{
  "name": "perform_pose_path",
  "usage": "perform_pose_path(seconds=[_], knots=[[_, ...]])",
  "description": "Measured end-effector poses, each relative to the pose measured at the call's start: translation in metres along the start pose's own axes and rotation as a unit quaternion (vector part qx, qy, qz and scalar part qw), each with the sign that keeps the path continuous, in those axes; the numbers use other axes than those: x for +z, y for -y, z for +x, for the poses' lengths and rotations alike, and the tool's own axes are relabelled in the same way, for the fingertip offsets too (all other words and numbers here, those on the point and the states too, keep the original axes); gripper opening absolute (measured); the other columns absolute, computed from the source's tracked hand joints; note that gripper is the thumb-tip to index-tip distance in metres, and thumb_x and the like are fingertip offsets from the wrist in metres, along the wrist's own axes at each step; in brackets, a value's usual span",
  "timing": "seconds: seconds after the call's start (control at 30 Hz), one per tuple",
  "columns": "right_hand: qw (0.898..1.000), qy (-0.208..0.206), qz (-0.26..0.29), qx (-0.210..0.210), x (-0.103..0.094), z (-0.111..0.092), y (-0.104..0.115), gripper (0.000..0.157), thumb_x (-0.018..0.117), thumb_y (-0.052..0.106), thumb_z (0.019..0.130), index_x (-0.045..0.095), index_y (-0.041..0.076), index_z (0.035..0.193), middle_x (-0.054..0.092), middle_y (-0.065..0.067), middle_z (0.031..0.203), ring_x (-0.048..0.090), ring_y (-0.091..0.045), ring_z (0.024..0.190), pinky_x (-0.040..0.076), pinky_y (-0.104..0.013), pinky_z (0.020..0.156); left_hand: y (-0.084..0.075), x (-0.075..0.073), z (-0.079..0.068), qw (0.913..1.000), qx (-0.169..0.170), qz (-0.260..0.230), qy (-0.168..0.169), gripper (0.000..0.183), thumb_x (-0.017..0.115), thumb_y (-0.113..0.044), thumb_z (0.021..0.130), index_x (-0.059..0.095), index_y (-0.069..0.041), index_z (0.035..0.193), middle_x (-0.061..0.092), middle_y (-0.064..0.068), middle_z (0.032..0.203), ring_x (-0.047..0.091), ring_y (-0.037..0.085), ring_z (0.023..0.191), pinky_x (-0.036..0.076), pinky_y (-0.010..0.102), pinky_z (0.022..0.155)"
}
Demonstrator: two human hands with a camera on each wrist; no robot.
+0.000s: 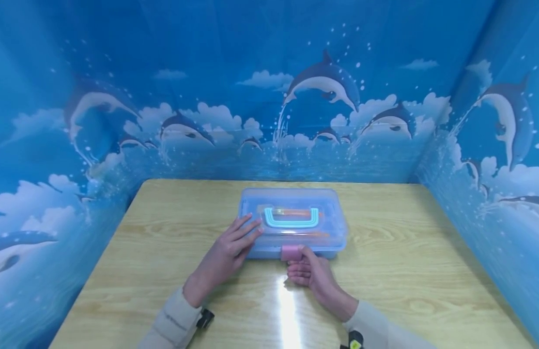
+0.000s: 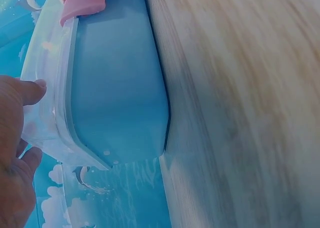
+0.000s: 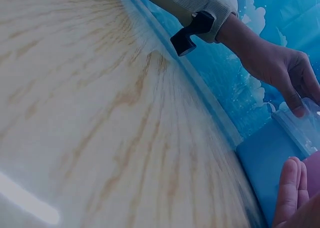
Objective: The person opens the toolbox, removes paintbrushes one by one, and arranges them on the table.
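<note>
A blue plastic storage box [image 1: 249, 253] with a see-through lid [image 1: 291, 195] stands on the table. A light-blue handle [image 1: 291, 223] lies flat on the lid, and orange items show dimly through it. My left hand [image 1: 231, 247] rests with extended fingers on the lid's front left part. At the front middle, my right hand [image 1: 315, 275] pinches the pink latch [image 1: 290, 253], thumb on its right side and fingers bent below. From the left wrist the latch [image 2: 86, 2] appears at the top, with right-hand fingertips on either side. The lid looks closed.
Beneath the box is a wood-grain table [image 1: 177, 223]. Blue dolphin-print sheets [image 1: 234, 58] stand along its back and sides. A bright light reflection [image 1: 288, 310] lies on the tabletop in front. Each wrist carries a small black device [image 1: 205, 319].
</note>
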State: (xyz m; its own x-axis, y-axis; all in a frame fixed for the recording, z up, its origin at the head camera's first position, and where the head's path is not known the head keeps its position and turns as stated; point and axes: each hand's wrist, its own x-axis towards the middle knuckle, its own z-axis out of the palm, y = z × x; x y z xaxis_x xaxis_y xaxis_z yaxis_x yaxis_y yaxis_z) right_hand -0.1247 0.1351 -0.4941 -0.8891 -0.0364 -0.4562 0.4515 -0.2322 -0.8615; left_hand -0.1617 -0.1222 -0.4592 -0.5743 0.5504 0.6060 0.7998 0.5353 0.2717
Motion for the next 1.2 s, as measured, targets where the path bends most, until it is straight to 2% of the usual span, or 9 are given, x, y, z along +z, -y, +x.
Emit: perform_pose_path(seconds=[0.23, 0.6, 0.83, 1.2], knots=[[1.000, 0.010, 0.004, -0.001, -0.0003, 0.0003, 0.0003, 0.059, 0.057, 0.047, 0.100, 0.063, -0.011, 0.108, 0.072, -0.007, 0.077, 0.072, -0.015, 0.071, 0.065, -0.029, 0.072, 0.0015, 0.0002, 0.0003, 1.0000, 0.002, 0.004, 0.003, 0.059, 0.078, 0.004, 0.081, 0.063, -0.006, 0.137, 0.057, 0.012, 0.148, 0.047, 0.036, 0.142, 0.040, 0.049, 0.117], [1.000, 0.023, 0.005, -0.002, -0.0009, -0.0022, 0.0014, 0.061, 0.058, 0.046, 0.099, 0.061, -0.013, 0.113, 0.073, -0.007, 0.079, 0.073, -0.015, 0.073, 0.065, -0.029, 0.074, 0.0027, 0.0001, 0.0002, 0.9999, 0.011, 0.006, -0.003, 0.058, 0.079, 0.005, 0.081, 0.064, -0.006, 0.136, 0.058, 0.012, 0.147, 0.048, 0.036, 0.141, 0.041, 0.048, 0.116], [0.999, 0.035, 0.001, 0.000, -0.0041, -0.0014, 0.0013, 0.064, 0.057, 0.047, 0.099, 0.058, -0.015, 0.117, 0.074, -0.009, 0.082, 0.073, -0.017, 0.075, 0.065, -0.031, 0.077, 0.0021, 0.0004, 0.0000, 1.0000, 0.005, -0.001, 0.003, 0.056, 0.077, 0.004, 0.083, 0.063, -0.007, 0.137, 0.056, 0.011, 0.149, 0.046, 0.035, 0.143, 0.040, 0.048, 0.117], [0.998, 0.058, -0.014, -0.001, -0.0062, -0.0044, 0.0042, 0.063, 0.054, 0.046, 0.101, 0.059, -0.015, 0.117, 0.074, -0.007, 0.081, 0.074, -0.017, 0.075, 0.065, -0.031, 0.076, 0.0024, 0.0014, -0.0011, 1.0000, 0.006, 0.001, -0.004, 0.057, 0.078, 0.004, 0.082, 0.064, -0.007, 0.136, 0.056, 0.011, 0.148, 0.047, 0.035, 0.142, 0.041, 0.048, 0.116]])
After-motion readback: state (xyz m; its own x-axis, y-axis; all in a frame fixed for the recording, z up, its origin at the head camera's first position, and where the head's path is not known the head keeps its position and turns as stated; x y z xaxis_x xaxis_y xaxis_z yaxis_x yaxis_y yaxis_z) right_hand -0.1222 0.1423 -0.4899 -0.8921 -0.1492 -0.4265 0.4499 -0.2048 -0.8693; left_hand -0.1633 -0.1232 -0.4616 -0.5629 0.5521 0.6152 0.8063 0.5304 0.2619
